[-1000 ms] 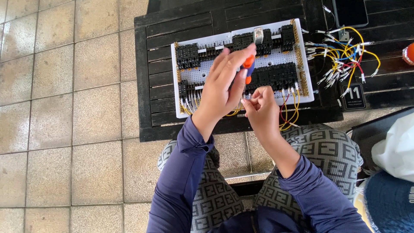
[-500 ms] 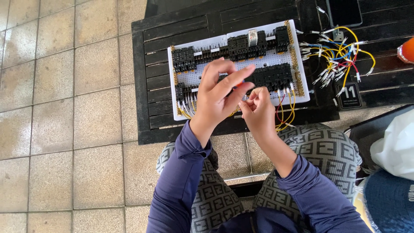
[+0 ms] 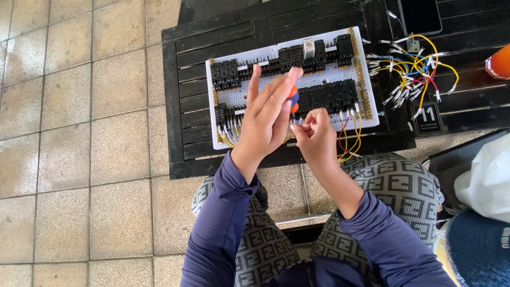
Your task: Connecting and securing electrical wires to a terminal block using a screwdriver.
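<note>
left fingers (image 3: 276, 98) hold screwdriver (image 3: 292, 99) upright, handle up, over board (image 3: 350, 74).

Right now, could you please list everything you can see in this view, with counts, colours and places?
Table: one, black slatted, top centre.
Board: one, white perforated, on the table, carrying black blocks.
Loose wires: a bundle, yellow, blue, red, white, right of the board.
Screwdriver: one, orange and blue handle, behind the left hand's fingers.
Number tag: one, black, on the table's right side.
Orange thing: one, at the right edge.
White bag: one, lower right.
Floor tiles: beige, left.
Left hand: fingers spread, over the board.
Right hand: pinching thin wires at the board's near edge.
</note>
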